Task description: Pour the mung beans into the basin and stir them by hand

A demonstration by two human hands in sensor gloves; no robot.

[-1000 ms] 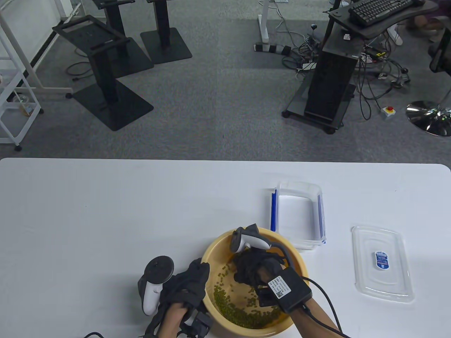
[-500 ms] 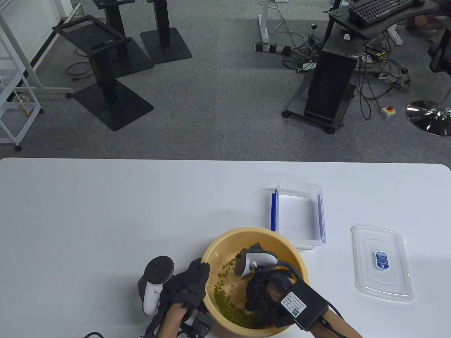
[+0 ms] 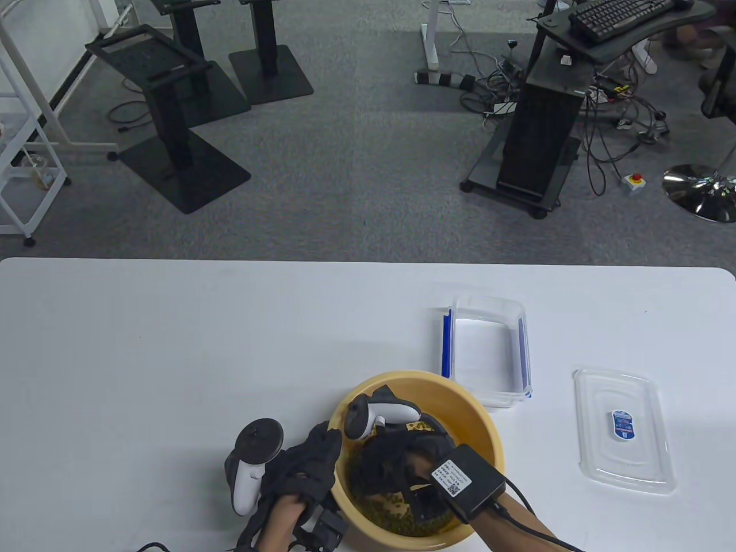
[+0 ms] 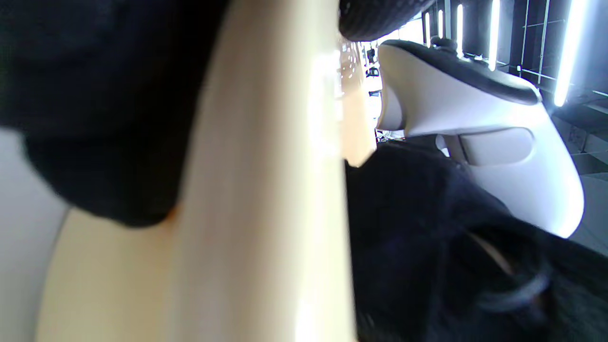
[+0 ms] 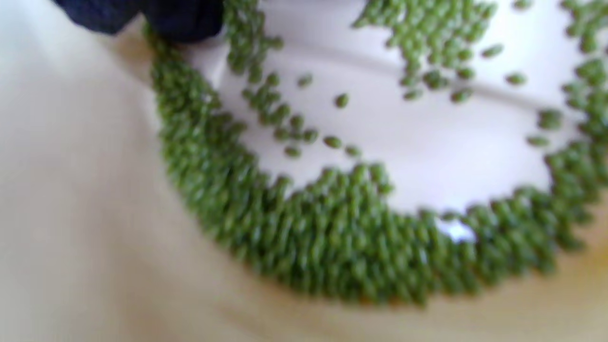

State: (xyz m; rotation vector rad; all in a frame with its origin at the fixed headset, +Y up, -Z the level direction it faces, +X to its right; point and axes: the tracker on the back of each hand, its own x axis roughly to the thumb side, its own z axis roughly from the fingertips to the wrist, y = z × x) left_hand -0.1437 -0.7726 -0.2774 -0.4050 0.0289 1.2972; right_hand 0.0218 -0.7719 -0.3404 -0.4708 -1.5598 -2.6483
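Observation:
A yellow basin stands near the table's front edge with green mung beans on its floor. My right hand is down inside the basin on its left half, fingers among the beans. In the right wrist view the right hand's fingertips touch a curved band of mung beans along the basin wall. My left hand grips the basin's left rim. Up close, the left hand's fingers wrap over the cream basin rim.
An empty clear container with blue clips sits just beyond the basin on the right. Its clear lid lies flat further right. The white table stretches away to the left and back.
My right hand swept from the basin's far side to the near right, then across to the left, pushing beans along. The left hand stayed on the rim.

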